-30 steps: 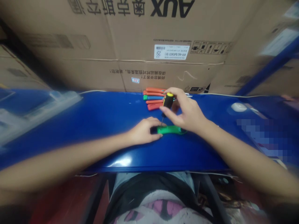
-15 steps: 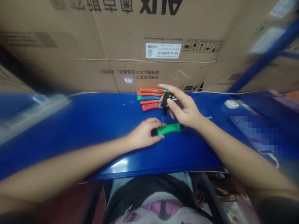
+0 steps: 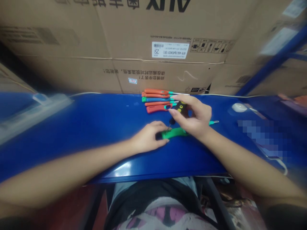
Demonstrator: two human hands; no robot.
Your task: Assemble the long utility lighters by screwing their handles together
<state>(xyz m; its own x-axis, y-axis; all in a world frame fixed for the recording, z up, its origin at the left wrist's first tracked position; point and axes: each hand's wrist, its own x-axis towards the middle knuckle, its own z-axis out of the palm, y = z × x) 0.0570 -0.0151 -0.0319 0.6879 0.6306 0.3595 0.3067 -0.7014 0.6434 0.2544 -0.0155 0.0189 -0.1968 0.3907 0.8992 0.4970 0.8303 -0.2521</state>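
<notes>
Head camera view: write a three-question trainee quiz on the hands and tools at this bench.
1. True or false: the left hand rests on the green tool lying on the blue table.
2. What does the right hand hold? A. a black-and-yellow screwdriver B. a hammer C. a tape roll
3. Fill in: the row of orange and green tools lies at the table's far edge, in front of the ______ boxes.

Key: 1 true; 2 A; 3 cardboard.
</notes>
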